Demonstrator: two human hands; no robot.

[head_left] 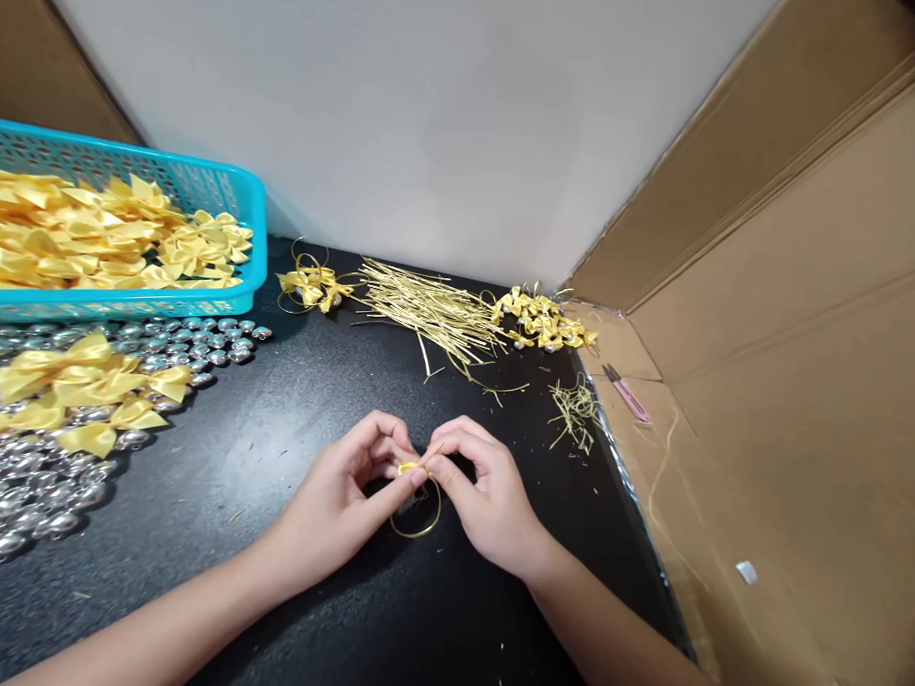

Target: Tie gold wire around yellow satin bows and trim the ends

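My left hand (350,497) pinches a small yellow ribbon bow (409,467), which is mostly covered by the fingers. Close against it, my right hand (485,487) has its thumb and forefinger pressed together on a gold cord (419,534). The cord hangs in a loop below the fingertips, over the black tabletop. Both hands meet near the middle of the view, and the fingertips hide where cord and bow join.
A blue basket (258,230) of yellow bows stands back left. Silver beads (42,488) lie before it, with loose bows (91,381) on top. Behind my hands are cut gold cords (426,309), finished bow clusters (543,320) and cord scraps (576,411). Pink-handled snips (628,394) lie right, on cardboard.
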